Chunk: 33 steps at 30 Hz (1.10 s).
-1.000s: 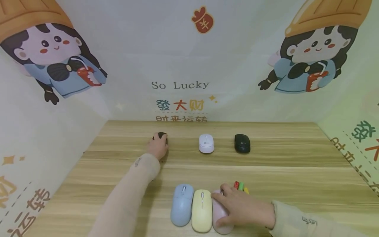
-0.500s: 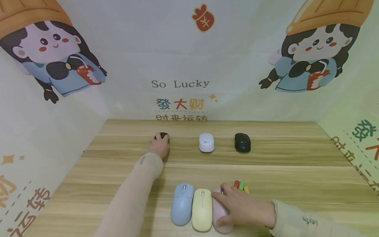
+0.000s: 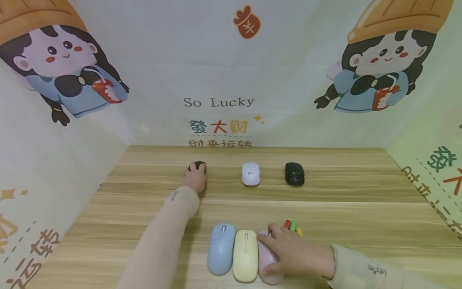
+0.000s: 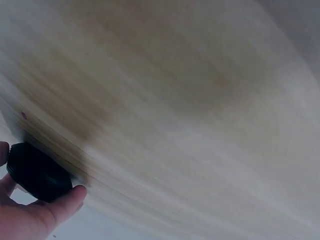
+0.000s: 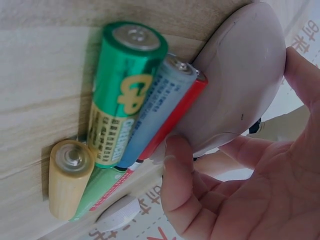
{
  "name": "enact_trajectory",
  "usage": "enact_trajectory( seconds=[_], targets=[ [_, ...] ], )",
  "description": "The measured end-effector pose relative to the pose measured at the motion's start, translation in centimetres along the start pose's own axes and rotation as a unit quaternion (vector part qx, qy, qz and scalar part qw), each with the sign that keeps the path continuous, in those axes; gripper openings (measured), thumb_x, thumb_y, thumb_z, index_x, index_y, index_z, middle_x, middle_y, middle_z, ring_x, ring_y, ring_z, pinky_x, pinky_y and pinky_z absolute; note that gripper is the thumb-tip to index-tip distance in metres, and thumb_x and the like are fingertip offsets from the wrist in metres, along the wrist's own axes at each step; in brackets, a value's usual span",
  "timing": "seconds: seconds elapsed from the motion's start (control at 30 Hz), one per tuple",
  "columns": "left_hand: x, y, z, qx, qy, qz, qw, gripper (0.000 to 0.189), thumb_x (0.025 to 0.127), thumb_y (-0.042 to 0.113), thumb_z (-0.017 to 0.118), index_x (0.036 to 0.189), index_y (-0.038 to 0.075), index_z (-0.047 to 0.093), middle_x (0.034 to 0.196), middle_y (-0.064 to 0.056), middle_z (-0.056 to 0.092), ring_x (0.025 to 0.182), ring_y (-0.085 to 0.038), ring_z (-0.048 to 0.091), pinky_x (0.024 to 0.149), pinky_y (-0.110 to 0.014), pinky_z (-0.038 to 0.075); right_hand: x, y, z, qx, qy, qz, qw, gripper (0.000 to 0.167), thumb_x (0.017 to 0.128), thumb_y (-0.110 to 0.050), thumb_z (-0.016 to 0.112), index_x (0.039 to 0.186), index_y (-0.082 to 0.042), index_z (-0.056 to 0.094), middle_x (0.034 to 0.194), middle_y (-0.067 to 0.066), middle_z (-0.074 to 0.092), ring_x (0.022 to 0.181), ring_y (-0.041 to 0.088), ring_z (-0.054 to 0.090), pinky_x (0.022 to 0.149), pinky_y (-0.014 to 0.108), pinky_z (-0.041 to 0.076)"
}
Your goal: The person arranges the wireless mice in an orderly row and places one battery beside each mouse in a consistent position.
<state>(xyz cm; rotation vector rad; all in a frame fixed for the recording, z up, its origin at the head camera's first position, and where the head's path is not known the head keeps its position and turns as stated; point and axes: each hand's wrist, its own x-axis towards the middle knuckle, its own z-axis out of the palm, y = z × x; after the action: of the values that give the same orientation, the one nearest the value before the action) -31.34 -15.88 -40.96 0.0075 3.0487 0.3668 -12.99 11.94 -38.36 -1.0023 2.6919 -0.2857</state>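
Note:
At the far left of the table in the head view, my left hand (image 3: 195, 178) grips a small black mouse (image 3: 197, 164). The left wrist view shows thumb and fingers on either side of this mouse (image 4: 39, 172). Nearer, my right hand (image 3: 294, 253) lies over a pale pink mouse (image 3: 266, 259), holding it between thumb and fingers; the right wrist view shows its smooth side (image 5: 245, 70). A yellow mouse (image 3: 246, 257) sits directly left of the pink one, with a blue mouse (image 3: 221, 249) beyond it. These three stand side by side in a row.
A white mouse (image 3: 250, 174) and another black mouse (image 3: 294, 174) are spaced along the back of the table. Behind my right hand lie several batteries, including a large green one (image 5: 127, 90), a blue one (image 5: 157, 107) and a yellow one (image 5: 70, 172). Printed cloth walls (image 3: 162, 80) surround the table.
Over the last second my left hand and the black mouse have shifted slightly to the right, then stayed. The right hand keeps its place on the pink mouse.

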Motion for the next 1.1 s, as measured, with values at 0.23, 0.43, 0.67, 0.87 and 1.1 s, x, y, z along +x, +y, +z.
enact_trajectory(
  seconds=[0.23, 0.43, 0.67, 0.87, 1.1],
  targets=[
    [0.1, -0.4, 0.3, -0.008, 0.013, 0.009, 0.9999, 0.049, 0.095, 0.021, 0.045, 0.140, 0.008, 0.030, 0.145, -0.030, 0.012, 0.122, -0.055, 0.028, 0.092, -0.058, 0.038, 0.0, 0.0, 0.0, 0.001, -0.001, 0.000, 1.0000, 0.075, 0.074, -0.059, 0.063, 0.130, -0.012, 0.050, 0.110, 0.004, 0.045, 0.088, 0.015, 0.045, 0.079, 0.035, 0.045],
    [-1.2, 1.0, -1.1, 0.031, 0.053, 0.078, 0.9951, 0.049, 0.095, 0.022, 0.042, 0.139, 0.004, 0.031, 0.144, -0.029, 0.017, 0.124, -0.054, 0.026, 0.094, -0.057, 0.036, -0.1, -0.1, 0.0, -0.007, 0.006, -0.003, 1.0000, 0.074, 0.074, -0.058, 0.064, 0.129, -0.011, 0.050, 0.106, 0.003, 0.045, 0.086, 0.013, 0.043, 0.077, 0.032, 0.045],
    [-8.6, 4.4, -1.6, 0.087, 0.027, 0.188, 0.9779, 0.032, 0.088, 0.021, 0.053, 0.113, 0.000, 0.053, 0.112, -0.022, 0.049, 0.083, -0.032, 0.053, 0.067, -0.043, 0.048, 0.0, -0.4, -0.1, 0.004, 0.008, 0.018, 0.9998, 0.075, 0.073, -0.059, 0.063, 0.130, -0.013, 0.050, 0.111, 0.006, 0.045, 0.086, 0.016, 0.047, 0.075, 0.036, 0.045],
    [-15.9, 6.4, -0.6, 0.104, -0.058, 0.229, 0.9662, 0.045, 0.087, 0.036, 0.056, 0.121, 0.006, 0.055, 0.111, -0.018, 0.053, 0.075, -0.027, 0.055, 0.058, -0.037, 0.047, 0.2, -0.9, 0.1, 0.021, 0.012, 0.031, 0.9992, 0.080, 0.069, -0.062, 0.065, 0.130, -0.013, 0.049, 0.114, 0.013, 0.046, 0.080, 0.019, 0.053, 0.064, 0.035, 0.045],
    [-18.2, 6.4, 0.6, 0.124, -0.048, 0.242, 0.9611, 0.044, 0.086, 0.039, 0.055, 0.120, 0.010, 0.055, 0.116, -0.020, 0.052, 0.082, -0.032, 0.057, 0.060, -0.040, 0.050, 0.5, -1.3, 0.7, 0.009, 0.004, 0.035, 0.9993, 0.088, 0.065, -0.063, 0.068, 0.131, -0.009, 0.048, 0.118, 0.018, 0.046, 0.080, 0.023, 0.057, 0.061, 0.035, 0.048]
  ],
)
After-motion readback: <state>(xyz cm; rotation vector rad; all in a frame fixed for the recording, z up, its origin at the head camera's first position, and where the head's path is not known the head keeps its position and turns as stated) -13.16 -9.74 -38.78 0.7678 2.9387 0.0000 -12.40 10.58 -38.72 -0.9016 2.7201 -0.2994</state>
